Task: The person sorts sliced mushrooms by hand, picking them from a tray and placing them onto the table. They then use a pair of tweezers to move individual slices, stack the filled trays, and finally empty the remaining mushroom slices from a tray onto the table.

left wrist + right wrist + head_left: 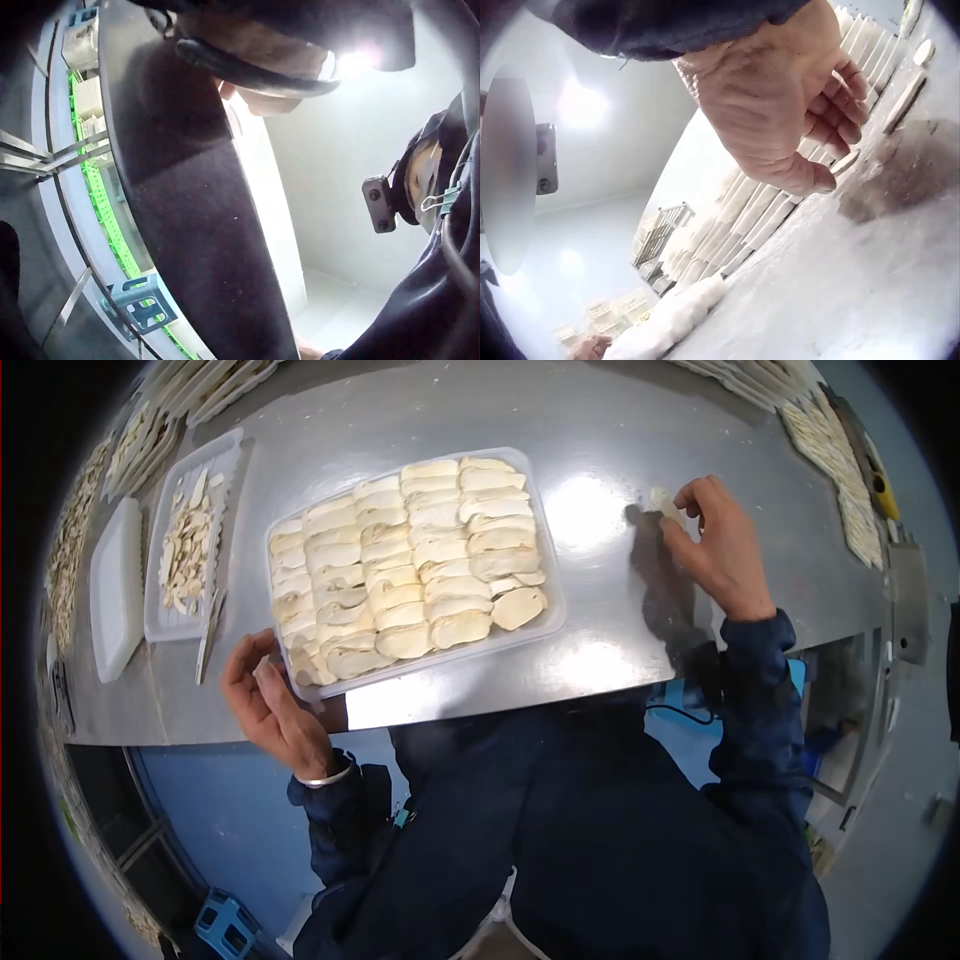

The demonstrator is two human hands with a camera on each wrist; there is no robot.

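A white tray (556,610) holds overlapping pale slices (400,550) in several columns. At its near left corner, the left hand (280,705) rests against the edge with fingers loosely bent; in the left wrist view it is mostly hidden. To the tray's right, the right hand (722,550) pinches a small pale slice (660,500) between thumb and fingers, low over the metal table (600,420). The right wrist view shows the right hand (780,112) with the slice (845,163) at its fingertips.
Left of the full tray are a smaller tray (165,622) of loose pieces, a metal tool (208,640) and a white container (117,590). Stacked trays stand at the far left. Strips (835,470) and a yellow-handled tool (884,495) lie at the right.
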